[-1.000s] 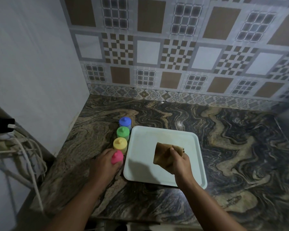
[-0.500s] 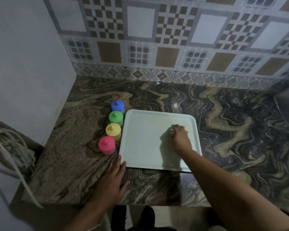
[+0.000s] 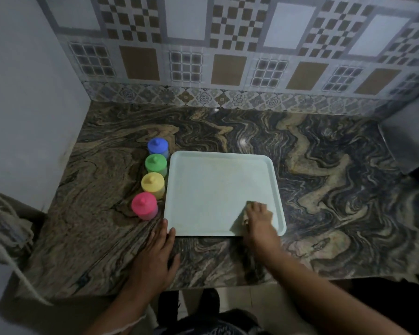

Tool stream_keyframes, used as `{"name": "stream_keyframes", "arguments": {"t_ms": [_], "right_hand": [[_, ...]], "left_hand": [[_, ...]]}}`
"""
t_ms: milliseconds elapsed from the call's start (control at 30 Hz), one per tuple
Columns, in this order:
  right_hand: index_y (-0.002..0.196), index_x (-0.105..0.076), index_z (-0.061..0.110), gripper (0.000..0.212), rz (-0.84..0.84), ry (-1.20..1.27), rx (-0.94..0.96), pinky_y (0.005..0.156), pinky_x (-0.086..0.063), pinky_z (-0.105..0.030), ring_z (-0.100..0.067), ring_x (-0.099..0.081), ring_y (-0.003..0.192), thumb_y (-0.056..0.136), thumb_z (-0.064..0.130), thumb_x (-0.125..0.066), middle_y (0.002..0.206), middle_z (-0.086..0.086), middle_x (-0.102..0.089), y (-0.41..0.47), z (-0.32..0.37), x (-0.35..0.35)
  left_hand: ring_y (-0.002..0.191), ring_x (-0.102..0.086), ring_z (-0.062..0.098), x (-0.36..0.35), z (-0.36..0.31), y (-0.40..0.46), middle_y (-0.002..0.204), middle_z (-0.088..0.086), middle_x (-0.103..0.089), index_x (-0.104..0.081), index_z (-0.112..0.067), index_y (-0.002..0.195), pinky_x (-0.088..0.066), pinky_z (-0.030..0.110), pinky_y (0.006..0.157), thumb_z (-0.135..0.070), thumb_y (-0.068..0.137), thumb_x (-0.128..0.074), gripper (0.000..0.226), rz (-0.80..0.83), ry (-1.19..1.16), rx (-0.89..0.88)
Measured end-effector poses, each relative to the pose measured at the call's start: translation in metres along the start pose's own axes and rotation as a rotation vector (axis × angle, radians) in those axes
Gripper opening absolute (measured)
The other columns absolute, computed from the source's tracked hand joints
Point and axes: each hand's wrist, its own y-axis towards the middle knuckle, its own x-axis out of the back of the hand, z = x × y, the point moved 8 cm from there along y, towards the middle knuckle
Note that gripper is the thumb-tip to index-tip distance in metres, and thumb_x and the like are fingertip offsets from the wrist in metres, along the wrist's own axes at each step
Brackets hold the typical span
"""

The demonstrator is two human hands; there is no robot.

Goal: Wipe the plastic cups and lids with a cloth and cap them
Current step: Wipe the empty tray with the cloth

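Four capped plastic cups stand in a row left of the white tray (image 3: 218, 165): blue cup (image 3: 157, 146), green cup (image 3: 155, 164), yellow cup (image 3: 153, 183) and pink cup (image 3: 144, 205). My right hand (image 3: 259, 217) presses a brown cloth (image 3: 248, 206) flat on the tray's near right corner; the hand hides most of the cloth. My left hand (image 3: 153, 259) lies flat on the counter, its fingertips touching the tray's near left corner.
The marble counter (image 3: 324, 189) meets a tiled wall at the back and a plain wall on the left. White cables (image 3: 3, 228) hang at the left edge. A grey object (image 3: 406, 146) sits at the far right.
My right hand has slid the cloth from the middle of the tray toward its near right corner. My left hand let go of the pink cup and came down flat by the tray.
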Motion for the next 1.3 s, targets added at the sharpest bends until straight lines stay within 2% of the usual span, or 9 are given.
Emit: {"name": "stream_keyframes", "arguments": {"t_ms": [233,400,567,733,833,933,1000,1167,1300], "right_hand": [[0.134,-0.070,0.016,0.044,0.018,0.617,0.095,0.110,-0.052,-0.039,-0.022,-0.067,0.121,0.097,0.010,-0.046,0.129,0.000,-0.071,0.018,0.075,0.008],[0.144,-0.058,0.023,0.053,-0.202,0.315,-0.095,0.105,-0.050,-0.041,-0.036,-0.061,0.129,0.095,0.005,-0.048,0.145,-0.010,-0.062,0.016,-0.006,0.042],[0.141,-0.061,0.031,0.050,0.230,0.436,0.379,0.114,-0.048,-0.036,-0.018,-0.061,0.133,0.097,0.014,-0.045,0.145,0.005,-0.064,-0.020,0.103,-0.037],[0.132,-0.065,0.014,0.050,-0.227,0.445,0.054,0.088,-0.055,-0.041,-0.035,-0.070,0.103,0.086,0.013,-0.045,0.114,-0.014,-0.076,0.102,0.048,0.067],[0.152,-0.051,0.018,0.049,-0.117,0.155,-0.032,0.105,-0.049,-0.047,-0.042,-0.057,0.134,0.103,0.015,-0.048,0.148,-0.020,-0.060,0.127,0.039,0.046],[0.156,-0.047,0.011,0.057,0.138,0.191,0.402,0.127,-0.025,-0.036,-0.029,-0.033,0.156,0.100,0.010,-0.054,0.164,-0.017,-0.044,0.059,0.110,-0.023],[0.147,-0.059,0.018,0.056,0.305,0.292,0.611,0.122,-0.039,-0.034,-0.027,-0.055,0.141,0.092,0.011,-0.053,0.151,-0.012,-0.060,0.021,0.140,-0.040],[0.132,-0.066,0.017,0.042,-0.064,0.328,0.276,0.087,-0.057,-0.044,-0.037,-0.072,0.107,0.094,0.026,-0.049,0.119,-0.013,-0.076,0.132,0.113,0.048],[0.153,-0.050,0.016,0.054,0.124,0.058,0.374,0.110,-0.047,-0.049,-0.041,-0.050,0.141,0.100,0.022,-0.052,0.155,-0.019,-0.051,0.143,0.152,-0.002]], "left_hand": [[0.152,-0.027,0.028,-0.002,0.000,0.001,0.168,0.008,-0.019,-0.044,-0.008,0.150,-0.045,0.047,0.111,-0.039,0.091,-0.045,0.067,-0.018,-0.047,-0.014],[0.153,-0.025,0.028,-0.004,-0.001,0.000,0.168,0.009,-0.018,-0.043,-0.008,0.151,-0.042,0.046,0.114,-0.036,0.092,-0.047,0.066,-0.029,-0.026,-0.030],[0.152,-0.027,0.029,-0.002,-0.003,0.001,0.167,0.010,-0.023,-0.047,-0.009,0.149,-0.042,0.047,0.113,-0.036,0.089,-0.050,0.065,-0.039,-0.045,-0.031],[0.153,-0.025,0.023,-0.001,0.003,0.000,0.169,0.002,-0.018,-0.044,-0.014,0.151,-0.044,0.041,0.112,-0.036,0.090,-0.051,0.065,-0.059,-0.076,-0.005],[0.154,-0.023,0.024,-0.004,0.002,0.000,0.168,0.004,-0.018,-0.044,-0.013,0.151,-0.043,0.042,0.112,-0.033,0.090,-0.054,0.065,-0.055,-0.067,-0.007],[0.154,-0.022,0.024,-0.004,0.002,0.002,0.169,0.003,-0.017,-0.044,-0.013,0.151,-0.045,0.042,0.111,-0.033,0.091,-0.058,0.065,-0.040,-0.060,0.000],[0.154,-0.023,0.025,-0.003,0.002,0.002,0.169,0.004,-0.018,-0.047,-0.012,0.149,-0.044,0.043,0.112,-0.033,0.091,-0.058,0.063,-0.045,-0.061,0.002],[0.156,-0.012,0.018,-0.002,0.002,-0.001,0.170,-0.004,-0.007,-0.034,-0.020,0.156,-0.034,0.038,0.118,-0.041,0.096,-0.046,0.066,-0.047,-0.076,0.009],[0.156,-0.014,0.021,-0.003,0.003,-0.001,0.170,-0.003,-0.007,-0.032,-0.021,0.157,-0.037,0.039,0.117,-0.038,0.093,-0.048,0.068,-0.022,-0.044,0.016]]}}
